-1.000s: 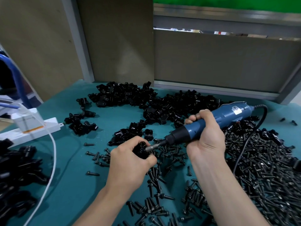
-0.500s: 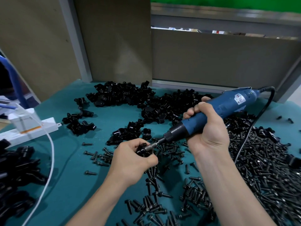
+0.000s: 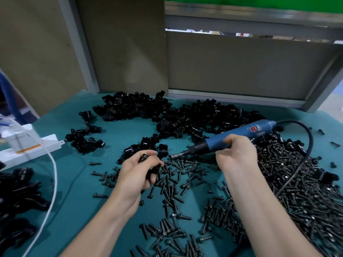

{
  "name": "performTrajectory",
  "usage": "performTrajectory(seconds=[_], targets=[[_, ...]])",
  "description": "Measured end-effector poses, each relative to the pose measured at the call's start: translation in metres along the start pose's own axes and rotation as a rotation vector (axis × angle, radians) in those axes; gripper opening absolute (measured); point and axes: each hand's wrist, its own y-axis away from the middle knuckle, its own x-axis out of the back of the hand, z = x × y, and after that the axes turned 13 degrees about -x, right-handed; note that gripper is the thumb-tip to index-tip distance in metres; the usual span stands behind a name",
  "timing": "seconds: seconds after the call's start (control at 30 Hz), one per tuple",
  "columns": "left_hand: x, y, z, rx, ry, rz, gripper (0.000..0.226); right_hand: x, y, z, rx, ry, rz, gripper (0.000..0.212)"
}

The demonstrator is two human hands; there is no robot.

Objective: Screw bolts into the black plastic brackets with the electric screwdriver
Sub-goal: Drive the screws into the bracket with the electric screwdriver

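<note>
With loose bolts (image 3: 172,186) lying beneath both hands, the left hand (image 3: 138,169) is gripping one black bracket (image 3: 143,158), the right hand (image 3: 235,153) is clasping the electric screwdriver (image 3: 239,134), bit just clear of it, and the bracket heap (image 3: 185,115) beyond is suggesting most work is remaining.

"Is there any writing you can make out?"

"Nothing legible. The electric screwdriver (image 3: 239,135) has a red patch (image 3: 254,129) on its blue body, but it's too blurred to read."

"And the white block (image 3: 19,140) at the left of the table (image 3: 78,182)?"

"It has an orange stripe (image 3: 27,147) across it. I can't make out any letters or numbers."
</note>
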Motion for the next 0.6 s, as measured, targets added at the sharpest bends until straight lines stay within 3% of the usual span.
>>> performTrajectory(seconds=[0.1,0.2,0.43,0.6], targets=[[0.002,0.001,0.000,-0.014,0.119,-0.041,0.036,0.002,-0.011,0.002,0.041,0.095,0.021,0.046],[0.002,0.000,0.000,-0.019,0.105,-0.079,0.038,0.002,-0.015,0.002,0.092,0.167,0.055,0.054],[0.002,-0.001,-0.004,-0.017,-0.090,-0.094,0.034,0.016,-0.006,0.007,0.046,0.243,0.067,0.033],[0.005,-0.003,-0.006,-0.040,-0.085,-0.021,0.024,0.026,0.009,0.003,0.043,0.526,0.097,0.004]])
